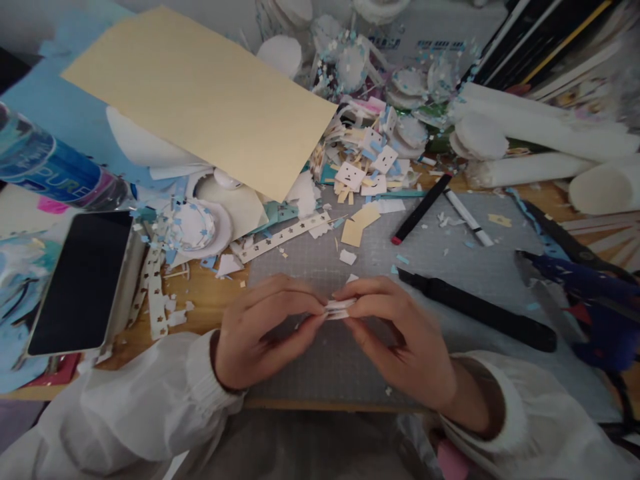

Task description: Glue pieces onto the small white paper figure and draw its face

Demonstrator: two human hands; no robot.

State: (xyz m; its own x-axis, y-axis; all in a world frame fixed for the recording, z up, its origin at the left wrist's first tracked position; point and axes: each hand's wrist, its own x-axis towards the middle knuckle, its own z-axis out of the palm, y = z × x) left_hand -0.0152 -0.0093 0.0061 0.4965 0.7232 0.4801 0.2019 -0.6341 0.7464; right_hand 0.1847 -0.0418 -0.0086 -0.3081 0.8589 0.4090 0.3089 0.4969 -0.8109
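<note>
Between my two hands, near the front of the grey cutting mat, is a small folded piece of white paper. My left hand pinches its left end between thumb and fingers. The right end is pinched by my right hand. The fingertips hide part of the paper. A black craft knife lies on the mat to the right of my right hand. Beyond the hands lie a cream paper scrap, a black marker with a red end and a white pen.
Small paper figures with drawn faces pile up at the back. A large cream sheet covers the back left. A phone and a water bottle sit at left. A blue glue gun lies at right, below white paper rolls.
</note>
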